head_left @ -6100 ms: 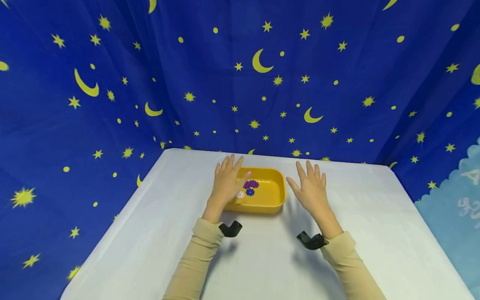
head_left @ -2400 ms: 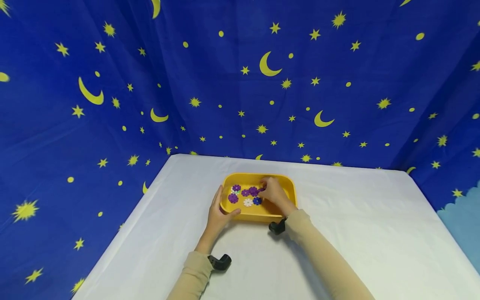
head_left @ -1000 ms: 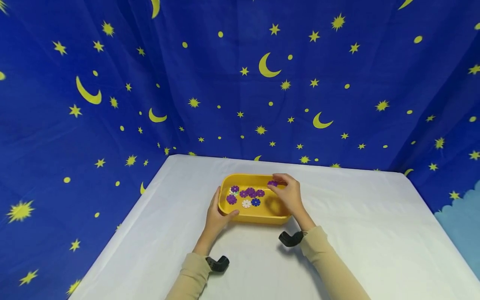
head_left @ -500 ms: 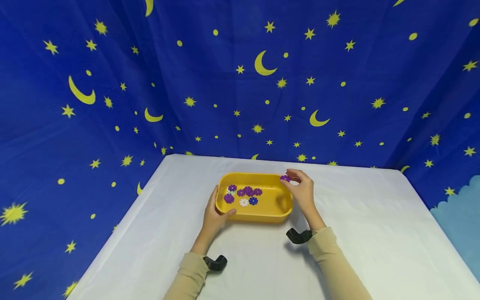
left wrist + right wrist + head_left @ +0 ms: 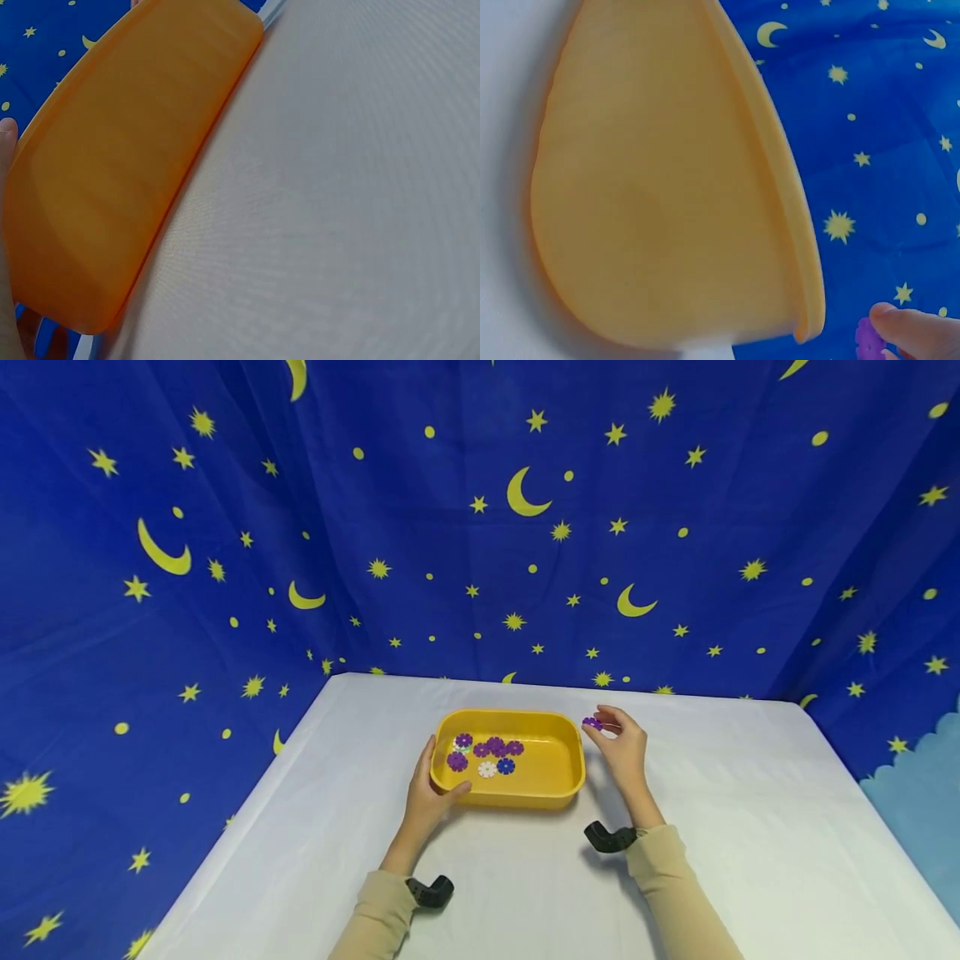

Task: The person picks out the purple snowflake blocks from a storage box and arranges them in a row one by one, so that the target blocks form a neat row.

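Note:
A yellow plastic tray (image 5: 555, 781) stands on the table. My left hand (image 5: 427, 793) holds its left front corner, fingers along the left end and thumb at the front rim. Just beyond the tray's right end, my right hand (image 5: 621, 752) pinches a purple interlocking disc (image 5: 592, 723) between thumb and fingers, raised above the table. That disc (image 5: 870, 339) also shows at the bottom of the right wrist view. Inside the tray, toward the left, lie several purple discs (image 5: 457, 762), a white disc (image 5: 487, 769) and a blue disc (image 5: 506, 766). A pale disc is partly hidden under a purple one.
A white cloth covers the table (image 5: 517, 893). Behind it and at the left hangs a blue curtain (image 5: 450, 543) with yellow moons and stars. A light blue panel (image 5: 915, 810) edges the right side.
My right hand has lifted a purple disc out of the tray and carried it right, past the tray's right end. My left hand has stayed at the tray's left corner.

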### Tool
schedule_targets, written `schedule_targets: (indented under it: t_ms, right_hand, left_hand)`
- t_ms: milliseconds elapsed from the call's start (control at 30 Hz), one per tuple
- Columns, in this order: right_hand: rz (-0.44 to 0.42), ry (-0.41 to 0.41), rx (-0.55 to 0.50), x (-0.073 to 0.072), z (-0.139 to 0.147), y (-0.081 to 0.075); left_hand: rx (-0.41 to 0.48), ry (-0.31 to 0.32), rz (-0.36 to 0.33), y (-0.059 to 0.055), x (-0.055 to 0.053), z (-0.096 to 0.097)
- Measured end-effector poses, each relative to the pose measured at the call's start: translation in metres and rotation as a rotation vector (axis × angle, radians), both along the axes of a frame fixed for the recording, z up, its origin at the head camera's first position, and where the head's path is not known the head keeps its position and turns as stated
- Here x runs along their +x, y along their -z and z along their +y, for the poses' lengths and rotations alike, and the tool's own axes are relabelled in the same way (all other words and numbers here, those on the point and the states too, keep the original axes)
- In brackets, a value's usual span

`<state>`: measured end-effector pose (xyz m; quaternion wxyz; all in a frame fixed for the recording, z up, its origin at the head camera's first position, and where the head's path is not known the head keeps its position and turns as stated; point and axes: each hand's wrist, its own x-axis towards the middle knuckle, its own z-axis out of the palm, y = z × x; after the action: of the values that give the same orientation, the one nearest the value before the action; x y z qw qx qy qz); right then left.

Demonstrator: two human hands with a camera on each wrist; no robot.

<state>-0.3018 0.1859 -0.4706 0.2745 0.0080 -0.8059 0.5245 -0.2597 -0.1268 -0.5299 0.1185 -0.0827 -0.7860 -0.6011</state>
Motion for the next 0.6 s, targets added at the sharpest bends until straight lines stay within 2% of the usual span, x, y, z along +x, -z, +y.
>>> schedule_targets:
  t_ms: [167, 400, 600]
  right_hand:
    - [-0.032, 0.01, -0.008, -0.002, 0.005, 0.008]
    - [-0.084, -0.004, -0.023, -0.002, 0.01, 0.025]
    - [-0.091, -0.004, -0.013, -0.005, 0.011, 0.038]
  left_hand:
    - [0.001, 0.003, -0.019, -0.003, 0.001, 0.001]
    - [-0.024, 0.009, -0.01, -0.033, 0.018, 0.005]
    - [-0.027, 0.01, -0.003, -0.037, 0.021, 0.006]
